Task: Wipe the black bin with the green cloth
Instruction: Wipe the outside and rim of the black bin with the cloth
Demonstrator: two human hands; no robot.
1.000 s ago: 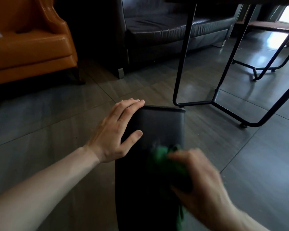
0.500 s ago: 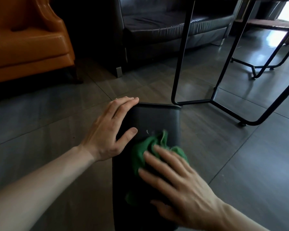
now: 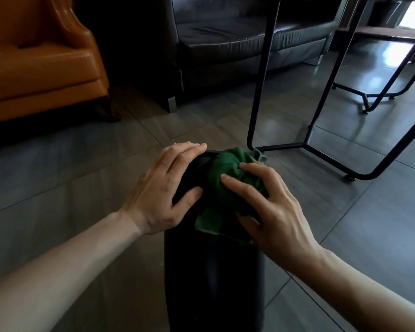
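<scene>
Hands work together on the black bin (image 3: 213,279), which lies on its side on the grey tiled floor (image 3: 82,168), its length running away from the camera in the lower middle of the view; the left hand (image 3: 163,190) rests flat on the bin's upper left edge near its far end, fingers spread and laid along the side, thumb stretched across the dark top surface, gripping nothing but bracing the bin; the right hand (image 3: 268,212) presses down on the green cloth (image 3: 228,178), fingers splayed and slightly curled over it, so the cloth is bunched beneath the fingertips rather than pinched; the cloth sits on top of the bin at its far end, a crumpled lump reaching the far rim, with a flat corner trailing back toward the camera below the palm; both forearms are bare and enter from the lower corners; beyond the bin stand the thin black metal legs of a desk (image 3: 261,75), one foot just beside the bin's far right corner; an orange armchair (image 3: 41,65) stands at the upper left; a dark leather sofa (image 3: 237,37) fills the upper middle, well apart from the bin.
</scene>
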